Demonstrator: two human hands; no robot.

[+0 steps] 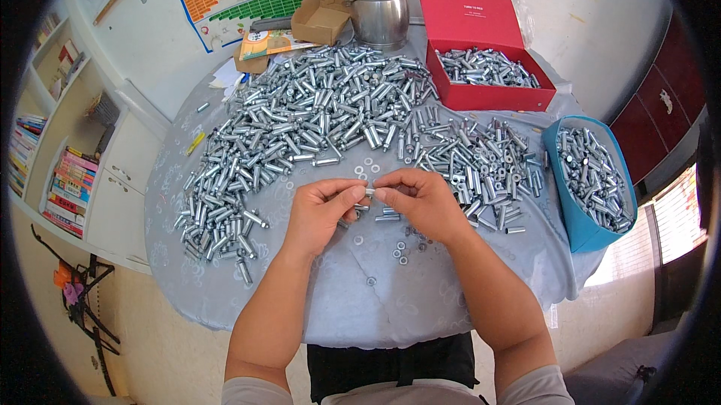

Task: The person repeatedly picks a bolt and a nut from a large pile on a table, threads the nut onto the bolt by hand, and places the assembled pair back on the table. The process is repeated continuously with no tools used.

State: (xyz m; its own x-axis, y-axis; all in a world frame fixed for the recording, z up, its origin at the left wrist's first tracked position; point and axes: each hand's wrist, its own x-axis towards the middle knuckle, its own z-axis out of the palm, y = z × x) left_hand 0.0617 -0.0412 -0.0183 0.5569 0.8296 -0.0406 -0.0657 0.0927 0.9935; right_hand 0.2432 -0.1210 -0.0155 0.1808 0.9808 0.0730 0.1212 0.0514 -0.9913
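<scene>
Over the middle of the table, my left hand and my right hand meet with thumbs and forefingers pinched. Between the fingertips is a small silvery metal part, mostly covered, so its exact kind is unclear. Several flat washers lie just beyond my fingers. Under my right hand rests a metal sleeve, with small hex nuts nearer to me. A large heap of sleeve anchor bolts spreads beyond my hands and to the left. Another pile of metal sleeves lies to the right.
A red lidded box full of metal parts stands at the back right. Nearer on the right is a blue fabric bin, also filled. A steel canister and an open cardboard box stand behind the heap. Grey cloth covers the table.
</scene>
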